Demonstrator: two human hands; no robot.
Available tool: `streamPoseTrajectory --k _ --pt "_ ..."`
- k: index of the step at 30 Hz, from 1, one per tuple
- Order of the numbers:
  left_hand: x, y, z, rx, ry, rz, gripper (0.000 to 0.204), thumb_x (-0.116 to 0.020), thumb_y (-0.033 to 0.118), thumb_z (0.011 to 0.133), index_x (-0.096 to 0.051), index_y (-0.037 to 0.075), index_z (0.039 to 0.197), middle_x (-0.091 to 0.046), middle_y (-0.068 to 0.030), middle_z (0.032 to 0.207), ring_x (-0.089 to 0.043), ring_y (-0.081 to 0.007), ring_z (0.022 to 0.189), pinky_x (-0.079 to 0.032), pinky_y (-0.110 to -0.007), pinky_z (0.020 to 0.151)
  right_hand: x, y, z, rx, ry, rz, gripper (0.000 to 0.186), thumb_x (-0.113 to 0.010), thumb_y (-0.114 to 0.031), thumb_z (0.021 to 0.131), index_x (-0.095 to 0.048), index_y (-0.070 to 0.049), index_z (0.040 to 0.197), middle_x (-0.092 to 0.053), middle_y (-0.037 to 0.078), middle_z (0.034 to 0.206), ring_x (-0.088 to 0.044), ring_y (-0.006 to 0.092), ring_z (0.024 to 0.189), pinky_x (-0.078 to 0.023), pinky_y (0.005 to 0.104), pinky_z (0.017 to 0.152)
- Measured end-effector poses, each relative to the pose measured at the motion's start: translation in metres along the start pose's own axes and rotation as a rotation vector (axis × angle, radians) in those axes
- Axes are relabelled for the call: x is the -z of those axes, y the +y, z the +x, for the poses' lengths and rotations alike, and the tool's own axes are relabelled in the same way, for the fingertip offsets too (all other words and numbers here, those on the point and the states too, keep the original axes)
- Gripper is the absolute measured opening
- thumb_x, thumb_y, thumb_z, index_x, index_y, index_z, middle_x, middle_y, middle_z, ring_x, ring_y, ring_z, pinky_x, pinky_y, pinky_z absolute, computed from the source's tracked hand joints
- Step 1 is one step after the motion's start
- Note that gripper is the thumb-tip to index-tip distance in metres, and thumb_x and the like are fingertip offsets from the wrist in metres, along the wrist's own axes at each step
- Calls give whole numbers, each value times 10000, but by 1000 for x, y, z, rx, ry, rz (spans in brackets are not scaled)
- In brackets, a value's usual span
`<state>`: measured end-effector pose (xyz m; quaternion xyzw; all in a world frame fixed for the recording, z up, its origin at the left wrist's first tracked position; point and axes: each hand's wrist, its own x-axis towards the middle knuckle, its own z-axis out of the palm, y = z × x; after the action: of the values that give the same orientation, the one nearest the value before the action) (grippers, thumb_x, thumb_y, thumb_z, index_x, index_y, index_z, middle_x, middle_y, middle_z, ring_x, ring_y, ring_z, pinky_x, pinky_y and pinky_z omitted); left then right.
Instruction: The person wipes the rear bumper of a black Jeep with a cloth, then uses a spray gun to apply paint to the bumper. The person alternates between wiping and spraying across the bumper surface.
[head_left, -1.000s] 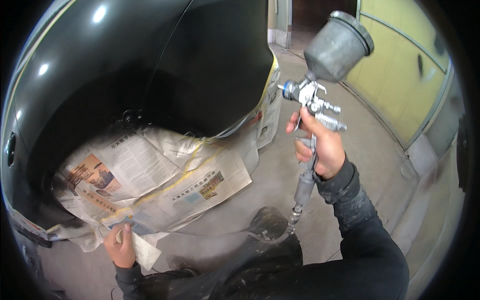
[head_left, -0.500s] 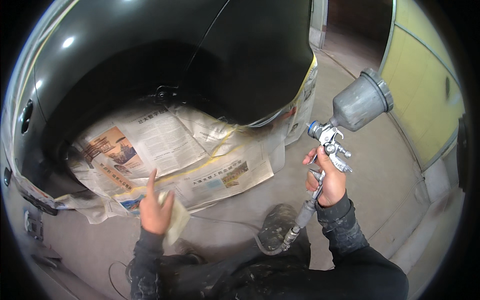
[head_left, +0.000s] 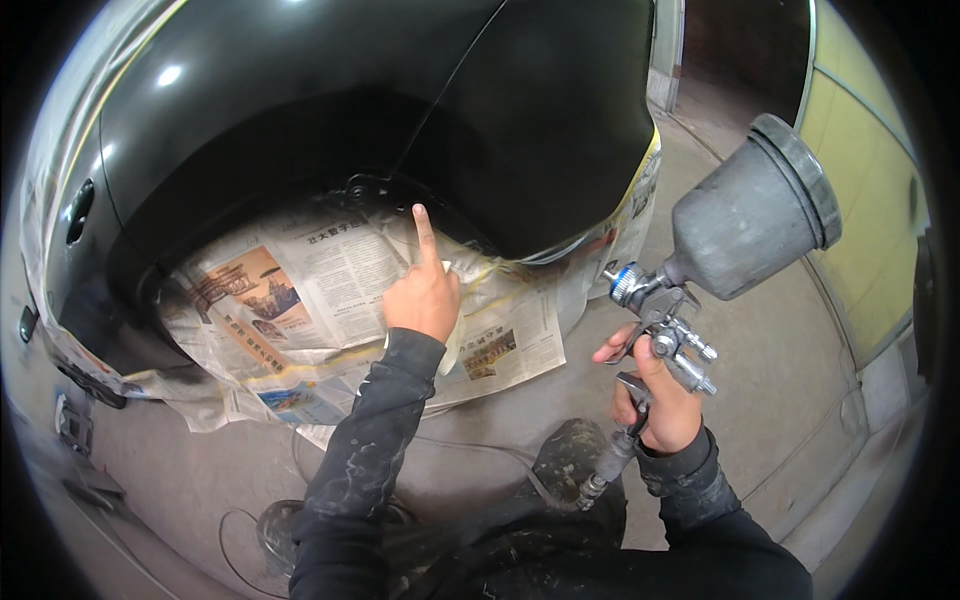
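Fingers of the right hand (head_left: 668, 400) clasp the gun (head_left: 735, 230); those of the left hand (head_left: 422, 300), index straight, curl round cloth (head_left: 452, 345), hiding some printed newspaper (head_left: 345, 265); beyond: black bodywork (head_left: 540, 130).

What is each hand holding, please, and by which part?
The right hand grips the spray gun by its handle. The left hand holds a cloth, mostly hidden; where it is gripped cannot be told.
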<state>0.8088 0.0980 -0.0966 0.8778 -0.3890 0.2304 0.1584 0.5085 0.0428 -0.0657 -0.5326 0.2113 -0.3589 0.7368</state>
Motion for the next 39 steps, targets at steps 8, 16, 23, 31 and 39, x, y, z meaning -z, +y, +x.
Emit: streamPoseTrajectory --k 8,16,23,31,39 --pt "-14 12 -9 -18 35 13 1094 -721 291 879 14 44 1651 -640 -94 577 -626 -280 465 -489 -407 447 14 6 0 33 84 -13 355 -571 -380 1062 -589 -31 1123 -696 159 1031 -440 119 415 -375 274 429" --pt "-41 31 -16 -76 -54 -44 1035 -687 228 843 -71 -21 1636 -653 -101 587 -650 -271 484 -524 -414 464 14 12 0 11 71 2 347 -548 -380 1071 -584 -41 1139 -693 157 1047 -441 115 419 -371 275 433" --pt "-15 24 -15 0 23 -138 1078 -693 272 874 19 -30 1625 -650 -146 578 -646 -333 485 -528 -450 479 18 17 -1 -17 73 28 349 -509 -389 1088 -566 -54 1166 -679 145 1073 -419 108 423 -351 269 432" --pt "6 13 -8 -175 -106 -145 1069 -726 264 868 -30 4 1637 -631 -149 568 -657 -348 523 -535 -469 512 21 24 -1 -44 57 60 344 -469 -396 1105 -530 -69 1191 -650 119 1097 -375 90 398 -320 259 411" --pt "74 -102 8 470 382 -473 1078 -750 310 874 -62 -60 1617 -696 -273 852 -706 -409 808 -559 -440 795 21 28 1 -2 105 21 341 -474 -413 1104 -538 -82 1157 -643 96 1077 -371 79 389 -289 248 397"
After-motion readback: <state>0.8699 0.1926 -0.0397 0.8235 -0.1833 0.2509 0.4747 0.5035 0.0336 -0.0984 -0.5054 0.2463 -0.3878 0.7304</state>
